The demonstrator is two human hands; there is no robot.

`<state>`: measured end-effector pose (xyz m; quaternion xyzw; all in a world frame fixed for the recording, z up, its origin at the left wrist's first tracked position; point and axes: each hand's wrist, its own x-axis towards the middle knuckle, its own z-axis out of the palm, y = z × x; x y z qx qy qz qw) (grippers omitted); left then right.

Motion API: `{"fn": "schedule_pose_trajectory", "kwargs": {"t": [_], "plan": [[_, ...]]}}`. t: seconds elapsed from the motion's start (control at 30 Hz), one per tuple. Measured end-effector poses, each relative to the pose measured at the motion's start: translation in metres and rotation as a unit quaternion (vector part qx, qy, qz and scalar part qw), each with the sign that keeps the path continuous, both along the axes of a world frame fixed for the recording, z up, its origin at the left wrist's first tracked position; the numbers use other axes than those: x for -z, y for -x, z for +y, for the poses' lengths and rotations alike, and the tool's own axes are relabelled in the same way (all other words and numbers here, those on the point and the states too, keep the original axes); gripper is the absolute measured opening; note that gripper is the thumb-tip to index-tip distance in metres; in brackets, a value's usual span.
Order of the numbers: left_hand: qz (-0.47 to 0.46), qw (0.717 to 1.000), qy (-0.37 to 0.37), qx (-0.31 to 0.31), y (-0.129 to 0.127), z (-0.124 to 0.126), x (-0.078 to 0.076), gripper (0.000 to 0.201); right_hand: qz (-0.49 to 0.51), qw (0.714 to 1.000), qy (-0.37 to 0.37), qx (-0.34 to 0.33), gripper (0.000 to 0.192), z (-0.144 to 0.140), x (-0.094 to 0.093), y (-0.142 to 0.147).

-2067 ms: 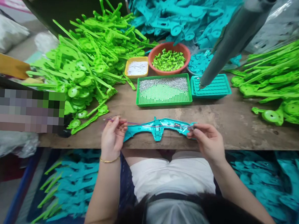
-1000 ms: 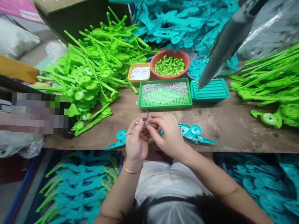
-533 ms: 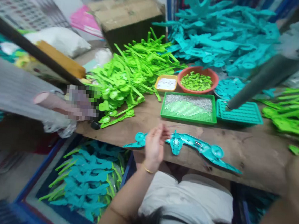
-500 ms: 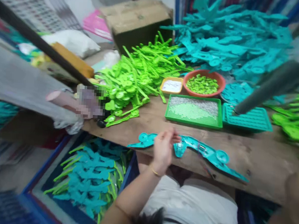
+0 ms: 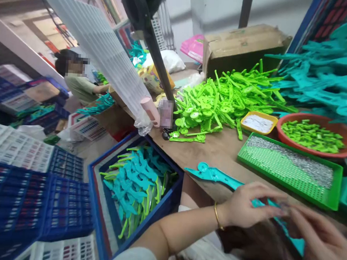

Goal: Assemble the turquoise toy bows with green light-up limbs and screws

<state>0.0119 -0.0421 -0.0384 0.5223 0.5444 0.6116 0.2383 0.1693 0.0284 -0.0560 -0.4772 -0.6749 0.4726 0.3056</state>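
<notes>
At bench edge, left to right: blue crate [image 5: 104,204] of finished pieces; left hand [image 5: 245,207] pressing flat, ungripped, on teal toy body [image 5: 217,176]; right hand [image 5: 322,245] beside it, grip unclear. Step judged: wire seating; next needs fingertip precision.

A wooden bench [image 5: 219,150] runs along the right of the frame; blue crates [image 5: 36,200] fill the lower left floor, a cardboard box [image 5: 243,48] sits at upper centre, against a pale wall [image 5: 216,9]
</notes>
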Motion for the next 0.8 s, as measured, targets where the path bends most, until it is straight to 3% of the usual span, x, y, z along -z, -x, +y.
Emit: {"fn": "schedule_pose_trajectory", "kwargs": {"t": [0.1,0.23,0.33,0.4,0.5,0.6,0.7,0.8], "plan": [[-0.026,0.998,-0.013,0.06,0.012,0.001,-0.009,0.024,-0.021,0.996,0.068,-0.048,0.04,-0.006,-0.028,0.012],[-0.06,0.997,0.038,0.021,0.018,-0.006,-0.013,0.021,-0.031,0.996,0.046,-0.069,0.033,-0.013,-0.042,0.019],[-0.068,0.992,0.083,0.064,0.024,-0.011,-0.008,0.016,-0.063,0.993,-0.031,-0.091,0.027,-0.006,-0.04,0.011],[-0.038,0.994,0.102,0.021,0.032,-0.012,0.001,0.016,-0.11,0.983,-0.129,-0.065,0.023,0.003,-0.039,0.001],[0.127,0.983,0.127,-0.029,0.043,-0.009,0.019,0.016,-0.208,0.944,-0.232,-0.107,0.022,0.011,-0.041,-0.01],[0.277,0.949,0.152,-0.004,0.05,-0.009,0.034,0.015,-0.322,0.891,-0.267,-0.178,0.027,0.009,-0.04,-0.007],[0.356,0.918,0.172,0.024,0.05,-0.012,0.039,0.019,-0.403,0.841,-0.297,-0.204,0.028,0.006,-0.034,0.005],[0.38,0.906,0.18,0.048,0.046,-0.015,0.038,0.022,-0.414,0.82,-0.341,-0.201,0.024,0.006,-0.027,0.013]]}}
